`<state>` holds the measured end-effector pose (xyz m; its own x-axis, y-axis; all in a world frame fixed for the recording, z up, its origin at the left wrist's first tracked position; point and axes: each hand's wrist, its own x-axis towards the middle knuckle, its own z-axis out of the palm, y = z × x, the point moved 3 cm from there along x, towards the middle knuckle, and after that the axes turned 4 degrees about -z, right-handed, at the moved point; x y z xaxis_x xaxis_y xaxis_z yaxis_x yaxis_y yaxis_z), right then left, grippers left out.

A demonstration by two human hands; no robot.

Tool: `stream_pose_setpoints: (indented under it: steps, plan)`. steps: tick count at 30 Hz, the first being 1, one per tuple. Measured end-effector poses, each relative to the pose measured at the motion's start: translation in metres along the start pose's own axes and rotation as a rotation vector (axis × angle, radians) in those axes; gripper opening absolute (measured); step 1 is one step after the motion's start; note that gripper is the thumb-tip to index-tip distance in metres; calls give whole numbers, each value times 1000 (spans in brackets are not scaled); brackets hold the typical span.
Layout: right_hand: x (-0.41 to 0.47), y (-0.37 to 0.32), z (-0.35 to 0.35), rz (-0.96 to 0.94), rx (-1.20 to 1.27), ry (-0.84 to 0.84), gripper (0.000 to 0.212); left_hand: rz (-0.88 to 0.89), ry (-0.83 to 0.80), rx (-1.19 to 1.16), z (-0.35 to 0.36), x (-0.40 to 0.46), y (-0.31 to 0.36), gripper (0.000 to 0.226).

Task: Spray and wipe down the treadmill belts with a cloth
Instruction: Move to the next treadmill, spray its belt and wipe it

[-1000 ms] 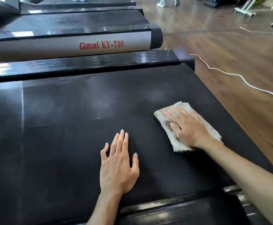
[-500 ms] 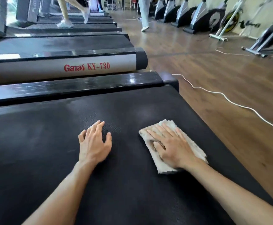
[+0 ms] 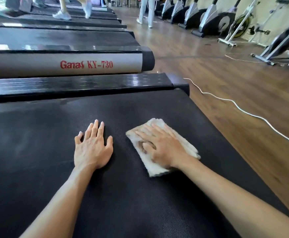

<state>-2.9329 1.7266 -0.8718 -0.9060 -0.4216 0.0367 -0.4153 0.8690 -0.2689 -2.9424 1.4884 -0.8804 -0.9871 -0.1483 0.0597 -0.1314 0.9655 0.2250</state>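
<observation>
Room: gym hall with a wood floor (image 3: pixel 226 93), a row of treadmills along the far side of this one, exercise bikes (image 3: pixel 214 23) by the back wall, and other people's legs far off.
Belt: wide black treadmill belt (image 3: pixel 45 152), finely textured and matt, with a glossy side rail (image 3: pixel 78 85) along its far edge; the rear end of the belt meets the floor at right.
Neighbour: grey side panel (image 3: pixel 63 65) of the next treadmill, lettered in red, just beyond the rail.
Cable: white cable (image 3: pixel 240 107) trailing loose over the floor near the belt's rear end.
Cloth: pale folded cloth (image 3: pixel 159 167) lying flat on the belt toward its rear end, with a brownish soiled patch showing.
Handling: judged soft, light and limp; likely to bunch or slide on the rough belt unless held down flat, so a spread palm over its middle suits better than a pinch at a corner.
Right hand: right hand (image 3: pixel 161 145) flat on the cloth, fingers straight, pressing it down.
Left hand: left hand (image 3: pixel 92 148) spread flat on bare belt just beside the cloth, holding nothing, seemingly as a brace.
Spray: no bottle in view.
</observation>
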Motion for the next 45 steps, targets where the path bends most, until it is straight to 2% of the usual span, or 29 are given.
stream_pose_setpoints:
  steps: [4,8,11,14,16,20,22,25,27,31,35,38,40,43,45]
  plan:
    - [20,70,-14,178,-143,42,70,4,8,8,3,1,-1,68]
    - [94,67,-19,319,-167,58,60,-6,-3,1,2,1,0,68]
    - [116,25,-5,186,-146,27,59,7,-17,7,3,3,-1,68]
    - [83,2,2,-30,-135,47,46,9,-2,4,3,3,-2,68]
    - [46,17,2,-58,-91,74,55,17,10,6,4,2,-2,68]
    - [35,80,-18,188,-122,94,58,14,-4,-11,5,-2,0,69]
    - [69,87,-23,295,-180,80,61,11,1,-11,4,-2,0,69]
    - [127,73,-17,333,-170,52,57,10,-3,-12,3,1,0,69]
    - [149,47,-8,294,-157,33,57,15,0,-10,3,3,0,69]
    - [132,1,8,15,-150,39,66,20,-9,-17,2,1,-1,69]
    - [81,34,1,-120,-165,38,62,22,-3,-34,1,0,-1,69]
    - [95,91,-14,101,-148,51,73,21,9,-34,2,0,-2,69]
    - [122,104,-26,297,-182,59,65,21,10,-30,4,-1,0,70]
    - [167,67,-37,426,-219,73,44,22,15,-27,5,2,-3,69]
    - [193,20,-30,371,-224,50,44,28,3,-19,8,2,-3,70]
